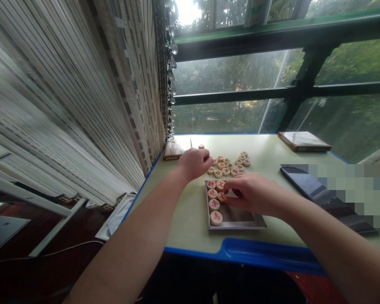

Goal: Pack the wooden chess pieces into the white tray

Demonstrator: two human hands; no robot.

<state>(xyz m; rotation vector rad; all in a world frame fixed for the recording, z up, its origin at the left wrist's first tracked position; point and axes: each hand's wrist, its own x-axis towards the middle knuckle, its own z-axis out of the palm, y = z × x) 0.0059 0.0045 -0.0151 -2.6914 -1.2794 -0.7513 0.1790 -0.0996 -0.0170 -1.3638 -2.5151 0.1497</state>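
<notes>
A shallow open box [237,228] on the table holds several round wooden Chinese chess pieces with red characters, set along its left side. Inside it, my right hand [248,192] pinches a red-marked Chinese chess piece [221,196], thumb and fingertips at its edge. Beyond the box, loose chess pieces [226,171] with red and dark characters lie grouped on the tabletop. My left hand [194,163] is closed beside their left edge, its fingers curled; whatever they hold is hidden. One lone chess piece [201,146] sits farther back.
The pale tabletop [186,223] has a blue rim. A flat box [174,150] lies at the back left and another boxed item [304,141] at the back right. A dark phone-like slab [316,194] rests right. Curtains [82,84] hang at left.
</notes>
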